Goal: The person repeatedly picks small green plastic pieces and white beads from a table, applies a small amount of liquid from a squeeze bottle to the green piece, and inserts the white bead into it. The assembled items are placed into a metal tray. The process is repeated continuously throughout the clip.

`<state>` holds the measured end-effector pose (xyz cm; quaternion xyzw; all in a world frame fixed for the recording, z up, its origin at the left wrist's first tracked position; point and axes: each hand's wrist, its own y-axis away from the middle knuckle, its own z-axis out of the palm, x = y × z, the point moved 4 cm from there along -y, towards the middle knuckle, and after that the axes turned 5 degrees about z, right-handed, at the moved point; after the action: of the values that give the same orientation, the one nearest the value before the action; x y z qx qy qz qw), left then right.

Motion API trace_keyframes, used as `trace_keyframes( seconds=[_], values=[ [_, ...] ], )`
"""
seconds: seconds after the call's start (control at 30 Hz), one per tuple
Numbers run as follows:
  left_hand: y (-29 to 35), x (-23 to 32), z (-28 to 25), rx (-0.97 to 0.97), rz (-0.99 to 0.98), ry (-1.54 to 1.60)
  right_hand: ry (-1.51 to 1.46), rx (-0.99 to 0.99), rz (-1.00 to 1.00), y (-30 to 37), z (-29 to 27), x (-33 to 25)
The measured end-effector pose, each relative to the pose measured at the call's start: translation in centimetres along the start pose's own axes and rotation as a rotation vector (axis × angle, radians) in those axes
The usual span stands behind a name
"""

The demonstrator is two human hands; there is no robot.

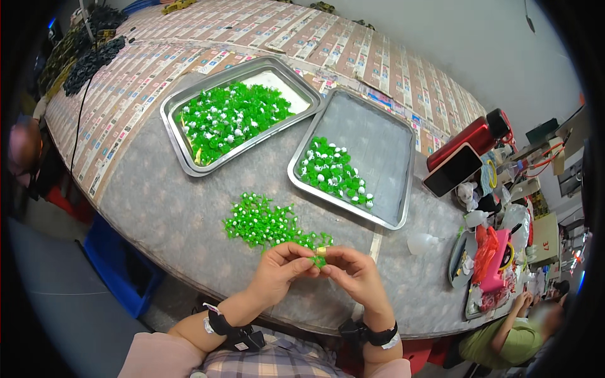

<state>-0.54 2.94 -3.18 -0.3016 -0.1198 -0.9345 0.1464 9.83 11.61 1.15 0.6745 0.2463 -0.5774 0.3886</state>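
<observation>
Low in the centre of the frame, the left hand (282, 268) and the right hand (358, 272) meet fingertip to fingertip, both pinched together on 1 small green piece (319, 260) held between them; a yellowish band shows on a fingertip just above it. Just above the hands, a loose heap of green and white pieces (265, 223) lies on the grey table cover (164, 208). In the upper centre-left, a steel tray (189, 167) holds a thick spread of the same green and white pieces. To its right, touching or nearly touching it at 1 corner, a second steel tray (391, 151) carries a smaller cluster in its lower left part. At the right edge of the frame lie a red bottle (469, 135) and, against it, a dark phone (452, 170), with a clutter of small things below them. In the lower right corner another person in a green top (504, 343) sits at the table edge. Black straps ring both wrists.
</observation>
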Motion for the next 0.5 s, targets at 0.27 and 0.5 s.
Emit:
trace_keyframes(
  seconds=[0.27,0.5],
  values=[
    [-0.4,-0.6,-0.7,0.021,-0.134,0.175,0.293,0.122,-0.246,0.0,-0.2,-0.9],
    [-0.3,-0.6,-0.9,0.025,-0.186,0.304,0.383,0.118,-0.336,0.1,0.2,-1.7]
  ],
)
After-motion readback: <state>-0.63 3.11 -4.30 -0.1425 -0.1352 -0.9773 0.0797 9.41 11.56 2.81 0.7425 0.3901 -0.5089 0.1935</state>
